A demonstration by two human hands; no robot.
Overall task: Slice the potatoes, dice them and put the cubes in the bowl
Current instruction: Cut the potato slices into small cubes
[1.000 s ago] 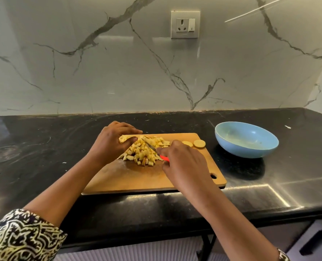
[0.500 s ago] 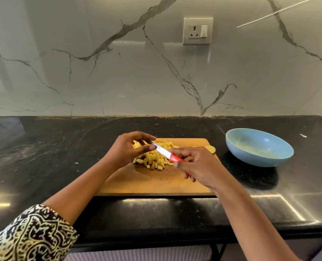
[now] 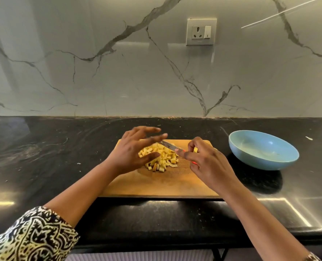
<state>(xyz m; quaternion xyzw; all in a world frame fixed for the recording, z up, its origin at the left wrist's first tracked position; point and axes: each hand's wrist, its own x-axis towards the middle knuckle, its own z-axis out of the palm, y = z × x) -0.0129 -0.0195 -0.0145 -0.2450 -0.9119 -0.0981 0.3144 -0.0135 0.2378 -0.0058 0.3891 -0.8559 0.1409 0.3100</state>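
Potato cubes lie on the cutting board; the bowl sits right of it.

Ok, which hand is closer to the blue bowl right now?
Right. The right hand, holding the knife, is over the right side of the cutting board, apart from the bowl to its right. The left hand hovers over the potato cubes, farther left.
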